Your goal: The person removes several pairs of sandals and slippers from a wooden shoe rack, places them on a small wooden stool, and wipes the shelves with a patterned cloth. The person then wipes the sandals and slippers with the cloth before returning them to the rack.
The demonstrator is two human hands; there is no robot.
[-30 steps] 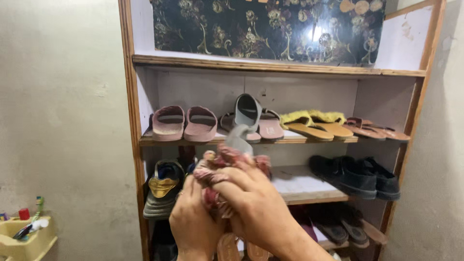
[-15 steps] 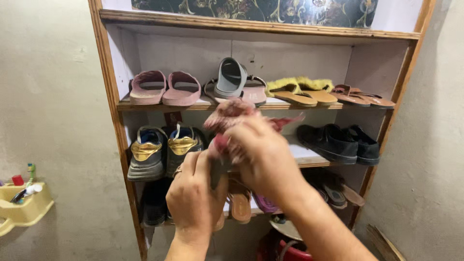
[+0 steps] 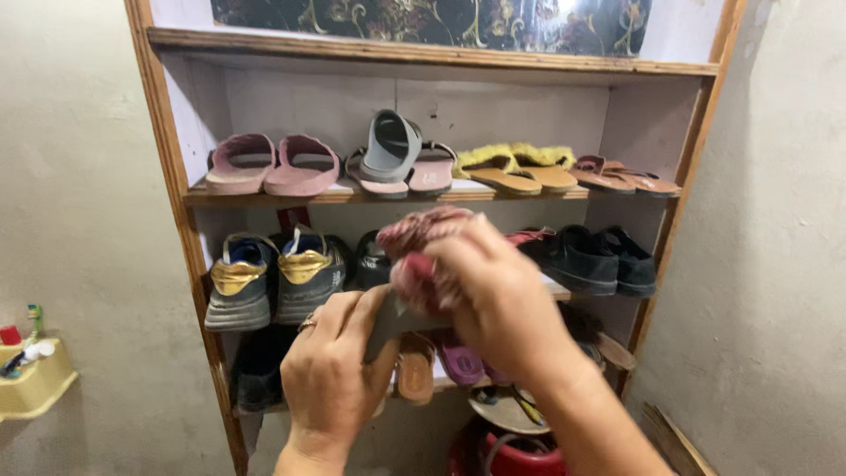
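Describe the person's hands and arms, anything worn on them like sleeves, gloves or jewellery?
Both are bare: no gloves and no sleeves in view on either forearm. The left hand wears a small ring with a pale top on one finger. The right hand shows no ring, watch or bracelet. Nails are short and unpainted where visible.

The right hand (image 3: 493, 295) hides most of the pink cloth (image 3: 423, 242); the red bucket (image 3: 507, 454) is cut off below.

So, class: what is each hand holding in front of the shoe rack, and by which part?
The left hand grips a grey sandal by its lower end. The right hand clutches a pink cloth, bunched against the sandal's upper part.
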